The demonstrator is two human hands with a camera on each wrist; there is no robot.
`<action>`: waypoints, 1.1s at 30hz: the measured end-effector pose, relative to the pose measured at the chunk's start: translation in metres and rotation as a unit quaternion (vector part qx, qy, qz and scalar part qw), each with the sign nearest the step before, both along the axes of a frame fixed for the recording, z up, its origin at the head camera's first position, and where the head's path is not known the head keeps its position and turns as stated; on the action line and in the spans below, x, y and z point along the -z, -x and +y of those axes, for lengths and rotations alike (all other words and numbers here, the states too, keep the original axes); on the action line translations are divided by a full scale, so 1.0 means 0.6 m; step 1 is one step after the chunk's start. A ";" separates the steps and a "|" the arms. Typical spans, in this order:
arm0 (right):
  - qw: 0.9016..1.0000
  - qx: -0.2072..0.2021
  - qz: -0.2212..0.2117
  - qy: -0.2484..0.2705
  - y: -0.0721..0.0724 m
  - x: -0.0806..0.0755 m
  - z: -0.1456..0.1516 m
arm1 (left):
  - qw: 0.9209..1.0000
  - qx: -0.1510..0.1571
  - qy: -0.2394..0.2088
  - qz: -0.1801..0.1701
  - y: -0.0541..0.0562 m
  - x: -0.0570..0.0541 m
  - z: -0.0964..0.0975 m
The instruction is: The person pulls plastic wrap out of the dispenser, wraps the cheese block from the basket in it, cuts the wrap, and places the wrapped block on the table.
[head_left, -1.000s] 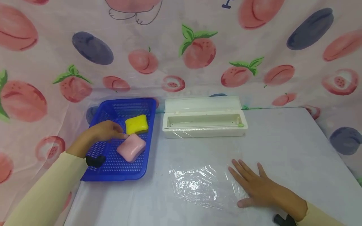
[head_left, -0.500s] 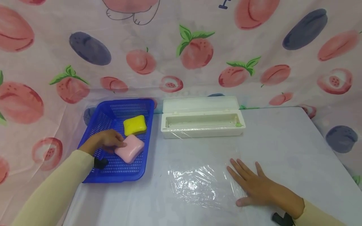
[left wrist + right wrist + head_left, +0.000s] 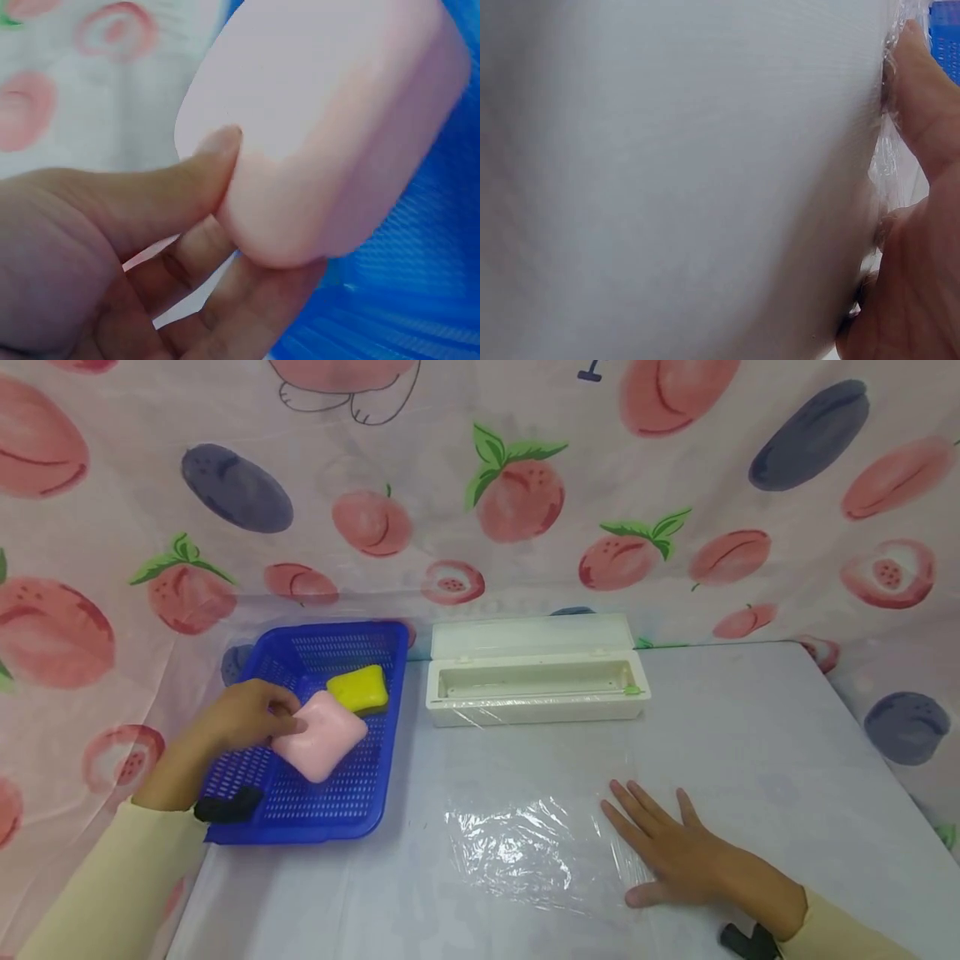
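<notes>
A pink bar of soap [image 3: 322, 739] is pinched at one corner by my left hand [image 3: 251, 714], thumb on top and fingers beneath. In the left wrist view the soap [image 3: 322, 135] is tilted, with the blue basket behind it. Beside it, a yellow bar of soap [image 3: 360, 688] lies in the blue basket [image 3: 384, 785]. My right hand [image 3: 686, 860] rests with spread fingers on the right edge of a sheet of clear plastic wrap [image 3: 517, 852], which lies wrinkled on the table. In the right wrist view, wrap [image 3: 889, 157] shows along the hand [image 3: 922, 270].
A long white wrap dispenser [image 3: 536, 714] stands at the back of the table [image 3: 750, 735] with its lid [image 3: 532, 637] raised. Film runs over its front toward the sheet. A fruit-patterned cloth [image 3: 420, 468] hangs behind the table.
My left hand reached down to the pink soap, took hold of its corner, and has lifted and drawn it leftward. My right hand has stayed in place on the wrap.
</notes>
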State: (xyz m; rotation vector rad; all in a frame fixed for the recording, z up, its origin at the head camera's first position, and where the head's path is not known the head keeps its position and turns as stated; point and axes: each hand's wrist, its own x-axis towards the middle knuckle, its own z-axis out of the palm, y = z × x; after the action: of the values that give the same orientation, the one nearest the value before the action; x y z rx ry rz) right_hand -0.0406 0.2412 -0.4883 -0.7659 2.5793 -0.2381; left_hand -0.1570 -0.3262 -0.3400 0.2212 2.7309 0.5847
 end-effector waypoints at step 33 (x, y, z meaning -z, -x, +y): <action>0.999 0.010 -0.032 -0.011 0.004 -0.007 0.001 | 0.975 0.217 -0.041 -0.015 -0.036 0.144 0.462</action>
State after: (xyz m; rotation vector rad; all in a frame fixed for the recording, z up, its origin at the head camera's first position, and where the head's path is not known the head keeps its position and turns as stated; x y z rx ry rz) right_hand -0.0428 0.2420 -0.4839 -0.7147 2.5255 -0.2367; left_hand -0.1356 -0.0491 -0.4262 0.7965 2.5141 0.5649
